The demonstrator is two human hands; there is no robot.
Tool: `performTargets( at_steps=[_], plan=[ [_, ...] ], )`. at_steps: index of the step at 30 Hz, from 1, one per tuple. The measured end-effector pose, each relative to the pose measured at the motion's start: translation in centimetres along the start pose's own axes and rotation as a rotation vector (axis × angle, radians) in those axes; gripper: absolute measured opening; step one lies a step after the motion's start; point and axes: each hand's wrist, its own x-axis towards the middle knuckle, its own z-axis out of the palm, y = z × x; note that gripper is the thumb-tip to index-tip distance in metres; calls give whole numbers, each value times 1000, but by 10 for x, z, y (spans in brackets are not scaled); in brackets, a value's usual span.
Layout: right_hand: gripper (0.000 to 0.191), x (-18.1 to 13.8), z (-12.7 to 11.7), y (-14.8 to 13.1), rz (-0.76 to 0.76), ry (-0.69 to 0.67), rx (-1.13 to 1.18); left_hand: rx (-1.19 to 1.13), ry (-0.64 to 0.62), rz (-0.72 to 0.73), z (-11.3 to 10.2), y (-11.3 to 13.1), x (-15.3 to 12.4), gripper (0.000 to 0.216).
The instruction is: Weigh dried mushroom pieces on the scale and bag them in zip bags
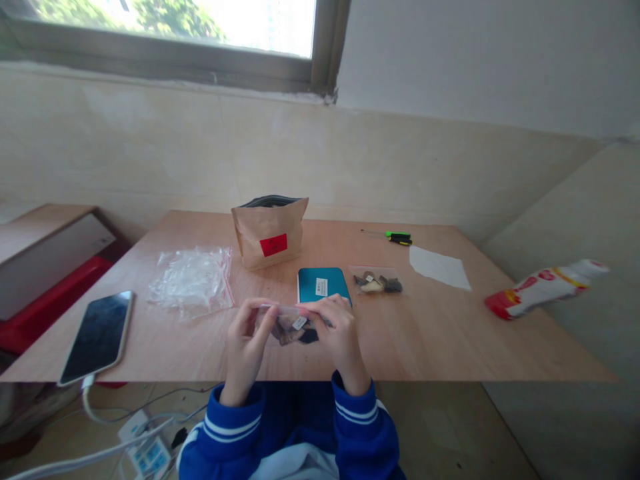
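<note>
My left hand (253,335) pinches the top left edge of a clear zip bag (290,328). At the bag's top right edge my right hand (334,325) also grips it. Dark and pale pieces and a small white label show through the plastic; what the pieces are I cannot make out. Just beyond my right hand lies a teal flat square item (323,281) with a white sticker, partly covered by that hand. Another filled zip bag (379,281), with similar pieces and a label, lies flat to its right.
Behind stands an open brown paper pouch (270,233) with a red label. Empty clear bags (193,280) are piled at left, near a charging tablet (100,333). Screwdrivers (397,237), white paper (440,268) and a red-white bottle (543,290) occupy the right side.
</note>
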Motion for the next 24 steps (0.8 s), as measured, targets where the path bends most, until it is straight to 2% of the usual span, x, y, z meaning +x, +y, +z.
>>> performTargets(
  at_steps=[4, 13, 17, 19, 21, 24],
  plan=[
    [11, 0, -4, 7, 14, -63, 26, -27, 89, -18, -3, 1, 2, 17],
    [28, -3, -1, 2, 10, 61, -67, -35, 79, -45, -12, -6, 5, 17],
    [19, -2, -3, 1, 57, 10, -61, -6, 113, -48, -12, -7, 4, 22],
    [10, -2, -5, 5, 68, -62, 0, 20, 160, -52, -12, -9, 5, 29],
    [11, -2, -7, 11, 89, -104, 90, 26, 202, -58, -15, -13, 7, 34],
    [12, -4, -10, 19, 138, -70, 157, 15, 231, -61, -21, -17, 10, 35]
  ],
)
